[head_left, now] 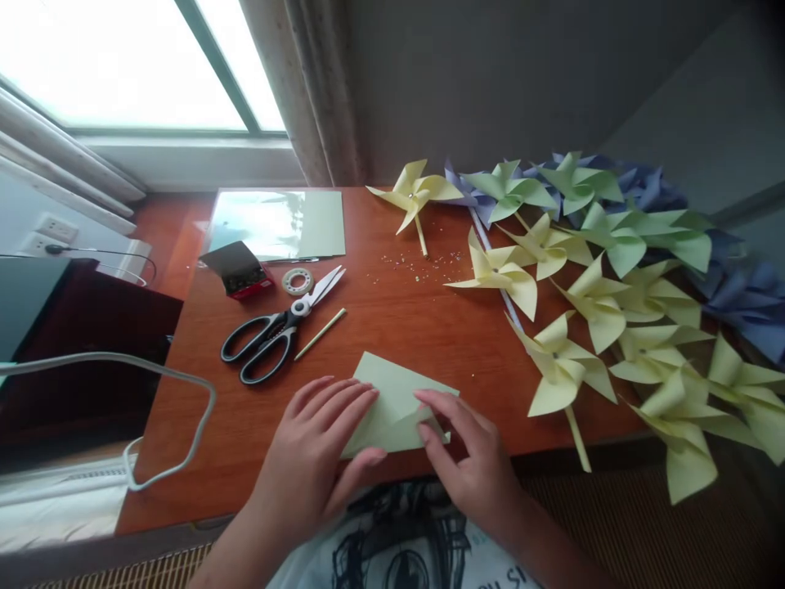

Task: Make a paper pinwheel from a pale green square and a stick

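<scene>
Pale-green folded paper (398,394) is being pressed flat at the near edge of the table (392,319) by the outspread left hand (319,446). Its lower right corner is being pinched by the right hand (469,462), and its long edge is lying left to right between the two.

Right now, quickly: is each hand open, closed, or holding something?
Left hand: open, fingers flat on the pale green folded paper sheet.
Right hand: fingers pinching a fold of the same sheet.

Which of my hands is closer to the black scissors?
Left. The left hand rests on the folded paper, just right of the scissors and nearer the table edge; the right hand presses the paper's right side.
</scene>
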Demonstrator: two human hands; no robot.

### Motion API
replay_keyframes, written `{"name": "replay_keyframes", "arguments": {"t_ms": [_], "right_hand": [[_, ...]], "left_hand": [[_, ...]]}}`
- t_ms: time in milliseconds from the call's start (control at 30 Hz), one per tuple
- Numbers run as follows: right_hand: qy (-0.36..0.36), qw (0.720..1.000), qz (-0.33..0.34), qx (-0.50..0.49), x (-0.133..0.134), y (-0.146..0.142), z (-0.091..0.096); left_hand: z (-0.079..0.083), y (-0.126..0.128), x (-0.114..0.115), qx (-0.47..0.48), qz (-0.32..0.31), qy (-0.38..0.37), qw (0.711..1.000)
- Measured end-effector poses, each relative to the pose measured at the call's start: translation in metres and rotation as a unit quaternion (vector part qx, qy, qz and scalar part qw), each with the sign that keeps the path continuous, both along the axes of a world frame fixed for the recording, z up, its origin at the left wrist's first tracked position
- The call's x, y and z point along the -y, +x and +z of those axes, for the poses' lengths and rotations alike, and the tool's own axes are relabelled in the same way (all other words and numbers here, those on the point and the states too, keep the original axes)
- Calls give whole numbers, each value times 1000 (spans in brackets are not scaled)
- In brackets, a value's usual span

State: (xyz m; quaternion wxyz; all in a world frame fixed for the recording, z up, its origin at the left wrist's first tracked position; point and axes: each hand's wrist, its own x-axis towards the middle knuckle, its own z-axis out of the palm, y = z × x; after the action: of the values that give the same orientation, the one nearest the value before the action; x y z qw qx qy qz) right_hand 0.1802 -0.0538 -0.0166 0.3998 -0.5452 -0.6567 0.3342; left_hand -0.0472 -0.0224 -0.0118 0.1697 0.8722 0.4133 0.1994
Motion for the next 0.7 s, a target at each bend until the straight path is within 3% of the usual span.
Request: {"name": "replay_keyframes", "arguments": {"t_ms": [267, 433, 567, 700], "right_hand": [[-5, 1000, 31, 6, -22, -4, 8], [-1, 999, 41, 22, -31, -3, 5], [-3, 998, 47, 47, -40, -3, 2], [16, 992, 90, 85, -51, -6, -3]], "left_hand": [[2, 10, -5, -5, -16, 3, 1000], [-1, 12, -2, 1, 20, -5, 1000], [9, 20, 10, -7, 63, 44, 997], [21, 33, 32, 5, 58, 86, 995]]}}
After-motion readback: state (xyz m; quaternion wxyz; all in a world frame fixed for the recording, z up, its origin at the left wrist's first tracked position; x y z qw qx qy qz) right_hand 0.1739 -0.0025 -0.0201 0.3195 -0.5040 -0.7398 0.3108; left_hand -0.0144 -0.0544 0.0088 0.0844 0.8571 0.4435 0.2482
